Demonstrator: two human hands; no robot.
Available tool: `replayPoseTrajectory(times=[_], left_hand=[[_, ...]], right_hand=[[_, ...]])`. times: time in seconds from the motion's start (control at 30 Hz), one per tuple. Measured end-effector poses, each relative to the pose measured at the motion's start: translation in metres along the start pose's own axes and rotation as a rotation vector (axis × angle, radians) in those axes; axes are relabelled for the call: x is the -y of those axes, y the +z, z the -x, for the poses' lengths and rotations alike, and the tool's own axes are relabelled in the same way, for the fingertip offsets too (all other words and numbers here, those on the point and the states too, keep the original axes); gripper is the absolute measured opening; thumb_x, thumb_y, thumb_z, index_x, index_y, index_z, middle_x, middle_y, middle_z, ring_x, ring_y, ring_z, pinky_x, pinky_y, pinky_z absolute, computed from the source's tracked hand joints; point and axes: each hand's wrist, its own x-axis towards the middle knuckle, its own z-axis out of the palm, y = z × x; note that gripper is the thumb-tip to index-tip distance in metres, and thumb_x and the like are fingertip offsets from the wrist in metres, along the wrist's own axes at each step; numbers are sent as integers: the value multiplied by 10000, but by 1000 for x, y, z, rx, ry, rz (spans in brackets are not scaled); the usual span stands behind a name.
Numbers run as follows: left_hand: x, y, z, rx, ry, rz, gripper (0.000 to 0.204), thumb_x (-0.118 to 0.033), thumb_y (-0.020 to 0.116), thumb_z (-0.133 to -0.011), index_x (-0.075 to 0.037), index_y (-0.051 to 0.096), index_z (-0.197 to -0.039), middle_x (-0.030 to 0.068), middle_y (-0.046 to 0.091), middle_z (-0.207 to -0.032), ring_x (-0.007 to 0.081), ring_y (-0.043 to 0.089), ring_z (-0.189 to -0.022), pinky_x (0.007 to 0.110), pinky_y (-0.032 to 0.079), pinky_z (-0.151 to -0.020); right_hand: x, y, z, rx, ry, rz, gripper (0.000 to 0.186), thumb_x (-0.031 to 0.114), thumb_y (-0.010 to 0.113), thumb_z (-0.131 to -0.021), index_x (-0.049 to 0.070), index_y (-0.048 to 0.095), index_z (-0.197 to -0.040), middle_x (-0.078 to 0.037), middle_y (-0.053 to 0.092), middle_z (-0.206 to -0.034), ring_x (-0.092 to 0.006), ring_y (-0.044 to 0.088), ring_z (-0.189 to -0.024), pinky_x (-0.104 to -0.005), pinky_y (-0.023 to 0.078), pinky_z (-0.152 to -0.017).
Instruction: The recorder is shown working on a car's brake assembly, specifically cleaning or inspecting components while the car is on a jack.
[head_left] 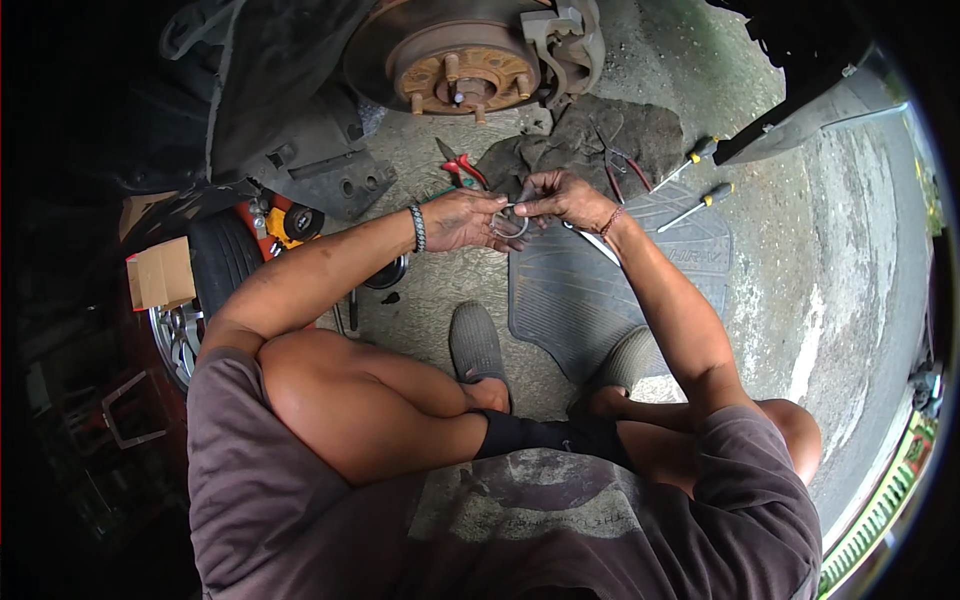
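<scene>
Now the left hand (465,218) and right hand (568,200) pinch a thin ring (514,237) between them, nearer than the rusty disc (440,45); this fiddly handling likely needs a gentle, steady grip next.

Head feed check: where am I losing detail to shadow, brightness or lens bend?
Head view: far left nearly black; pavement at right brightly lit; green railing bent along the rim; hands well lit, but the thin ring between them shows little detail.

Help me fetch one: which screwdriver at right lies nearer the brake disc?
The upper screwdriver, beside the dark cloth; the lower screwdriver lies farther from the brake disc.
</scene>
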Motion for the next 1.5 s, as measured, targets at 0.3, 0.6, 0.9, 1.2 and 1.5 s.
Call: replayPoseTrajectory(times=[0.3, 0.6, 0.9, 1.2, 1.5], left_hand=[[-1, -21, -9, 18, -5, 23, 232, -113, 507, -982, -8, 539, -1186, 158, 603, -1208, 322, 583, -1166, 472, 420, -1079], [-6, -12, 16, -77, 38, 137, 396, -123, 442, -977, 91, 467, -1309, 236, 550, -1295, 357, 514, -1264, 437, 398, -1100], [-5, -17, 21, -327, 224, 99, 213, -97, 529, -983, 52, 521, -1135, 209, 612, -1198, 346, 628, -1113, 441, 526, -966], [-9, -33, -7, -605, 364, -284, 367, -168, 475, -1022, -3, 462, -1350, 169, 556, -1300, 280, 575, -1190, 371, 504, -991], [-3, -41, -9, -583, 446, -253, 335, -169, 491, -1017, -18, 523, -1315, 126, 589, -1280, 248, 541, -1232, 343, 464, -1033]], right_hand=[[-106, -108, 4, -798, 296, 1094, 913, 644, 678, -766, -29, 463, -1343, -291, 533, -1270, -377, 532, -1188, -434, 435, -1002], [-125, -150, 12, -658, 350, 1427, 1072, 694, 644, -740, -7, 295, -1473, -280, 408, -1426, -443, 368, -1330, -442, 311, -1114], [-88, -189, -11, -199, 560, 1553, 725, 478, 452, -857, -43, 449, -1362, -273, 500, -1348, -409, 455, -1287, -433, 371, -1068], [39, -15, 76, -166, 135, 1367, 827, 354, 644, -775, -133, 332, -1366, -333, 564, -1170, -418, 580, -1096, -437, 468, -977], [24, 35, 73, -186, -20, 1306, 782, 278, 692, -712, -117, 368, -1305, -291, 603, -1010, -426, 602, -995, -430, 493, -910]])
